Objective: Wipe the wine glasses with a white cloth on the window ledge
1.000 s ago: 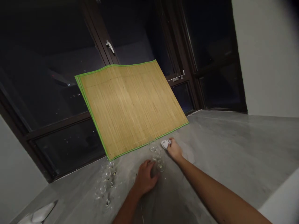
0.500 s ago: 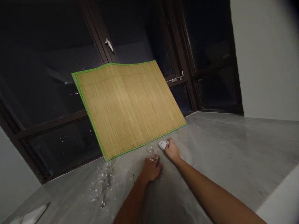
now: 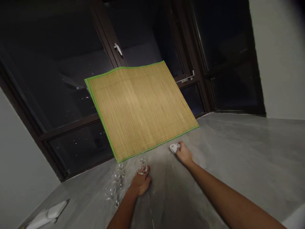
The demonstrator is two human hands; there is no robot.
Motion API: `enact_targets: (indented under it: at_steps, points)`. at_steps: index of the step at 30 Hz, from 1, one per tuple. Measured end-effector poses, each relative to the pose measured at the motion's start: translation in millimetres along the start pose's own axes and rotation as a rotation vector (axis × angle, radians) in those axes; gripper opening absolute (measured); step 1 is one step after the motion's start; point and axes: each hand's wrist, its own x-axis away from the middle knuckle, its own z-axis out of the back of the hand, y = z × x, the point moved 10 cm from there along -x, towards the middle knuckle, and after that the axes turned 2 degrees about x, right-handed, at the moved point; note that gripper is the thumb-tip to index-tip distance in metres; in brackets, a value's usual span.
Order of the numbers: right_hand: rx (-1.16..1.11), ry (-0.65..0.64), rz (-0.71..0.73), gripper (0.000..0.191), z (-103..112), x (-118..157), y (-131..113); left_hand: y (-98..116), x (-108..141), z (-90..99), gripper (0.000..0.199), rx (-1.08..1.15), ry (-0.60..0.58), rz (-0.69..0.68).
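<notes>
Head view: held glass point(image 3: 142, 163), lower part indistinct

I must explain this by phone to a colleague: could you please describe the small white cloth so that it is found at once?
Find the large green-edged straw mat in front of the dark window. Just below the right part of its bottom edge, the right hand holds the white cloth. It is not see-through, unlike the clear glasses to its left.
</notes>
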Motion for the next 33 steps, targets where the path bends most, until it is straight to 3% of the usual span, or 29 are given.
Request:
enact_targets:
  at_steps: [10, 25, 33]
  points:
    - [0.018, -0.001, 0.024, 0.036, -3.3, -1.7, 0.6, -48.7, 6.0, -2.1, 0.061, 0.113, 0.050, 0.169]
    - [0.032, -0.009, -0.008, 0.037, -2.4, -0.5, 1.8, -71.1, -6.8, -3.7, 0.061, 0.091, 0.113, 0.224]
    - [0.042, -0.010, 0.003, 0.037, -3.6, -1.2, 1.2, -67.7, 0.1, 0.6, 0.064, 0.084, 0.158, 0.261]
